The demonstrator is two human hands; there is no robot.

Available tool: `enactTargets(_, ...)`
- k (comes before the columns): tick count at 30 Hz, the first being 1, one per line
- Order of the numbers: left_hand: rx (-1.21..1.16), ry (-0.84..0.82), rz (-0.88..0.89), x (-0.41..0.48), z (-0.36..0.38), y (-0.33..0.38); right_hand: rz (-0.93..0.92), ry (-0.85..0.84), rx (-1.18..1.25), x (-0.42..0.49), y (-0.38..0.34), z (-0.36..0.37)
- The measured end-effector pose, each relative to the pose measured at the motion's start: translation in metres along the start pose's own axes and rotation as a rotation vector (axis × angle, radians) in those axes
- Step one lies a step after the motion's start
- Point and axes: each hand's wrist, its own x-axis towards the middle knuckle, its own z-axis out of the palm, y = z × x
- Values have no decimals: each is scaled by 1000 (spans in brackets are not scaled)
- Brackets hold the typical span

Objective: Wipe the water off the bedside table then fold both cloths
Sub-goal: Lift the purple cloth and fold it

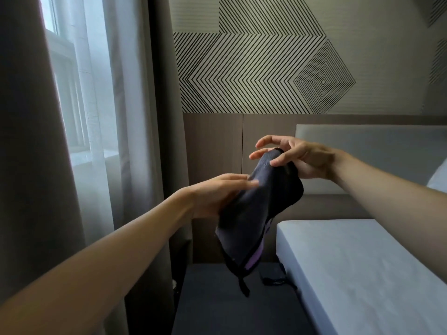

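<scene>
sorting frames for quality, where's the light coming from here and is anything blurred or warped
Head view: daylight comes through the window at the picture's left, washed out behind the sheer curtain, and the room is dim; the left hand and the lower end of the dark cloth are motion-blurred, while the right hand pinching its top is sharper; the wide lens bows straight lines near the borders.

1. Bed [362,274]: mattress under a smooth, pale grey-blue sheet, filling the lower right.
2. Pillow [439,180]: a white corner at the head end, cut off by the right frame edge, just before the padded headboard [362,151].
3. Floor [229,313]: a dark carpeted strip alongside the bed.
4. Black object [273,281]: small and strap-like, lying on the floor just beside the bed's base. What it is cannot be told.
</scene>
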Motion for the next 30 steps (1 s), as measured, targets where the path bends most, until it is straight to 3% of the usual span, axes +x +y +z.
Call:
enactTargets(2,-22,-48,65,-2,3,5,29,85,-52,3,5,1)
enactTargets(5,-105,-16,155,0,3,8,60,401,-158,13,26,6)
enactTargets(9,-140,90,186,6,1,10,452,744,-163,15,63,12)
enactTargets(12,-198,181,210,8,-4,8,617,627,107,7,73,16)
enactTargets(16,-255,220,232,11,-13,4,463,295,336,9,73,29)
enactTargets(21,-270,225,268,9,-23,2,113,337,313,10,56,39)
enactTargets(26,-241,276,286,5,-34,2,28,261,152,9,54,34)
enactTargets(30,-191,307,354,0,-38,1,-91,242,262,6,54,31)
